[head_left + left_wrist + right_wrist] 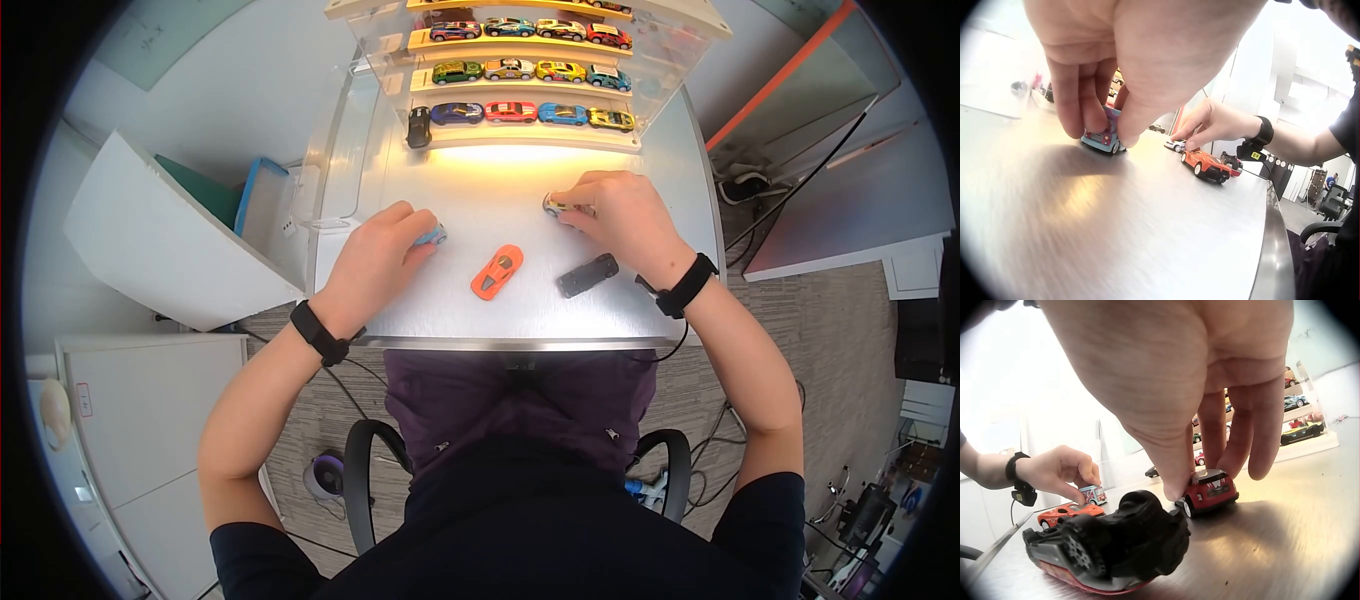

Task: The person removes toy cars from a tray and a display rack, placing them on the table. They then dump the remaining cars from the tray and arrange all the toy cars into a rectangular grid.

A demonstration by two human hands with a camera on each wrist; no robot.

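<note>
Between thumb and fingers, my left hand (385,255) pinches a light blue toy car (1102,139), which stands on the metal table. My right hand (625,220) grips a small car, its red rear (1210,492) showing in the right wrist view; its wheels are at the tabletop. Between the hands, nearer the front edge, an orange car (497,272) stands untouched. Below the right hand a black car (588,275) lies upside down, wheels up, in the right wrist view.
A lit display rack (520,135) with rows of toy cars stands at the table's back. A black car (419,127) is at the left end of its lowest row. A clear panel (345,165) stands at the table's left side.
</note>
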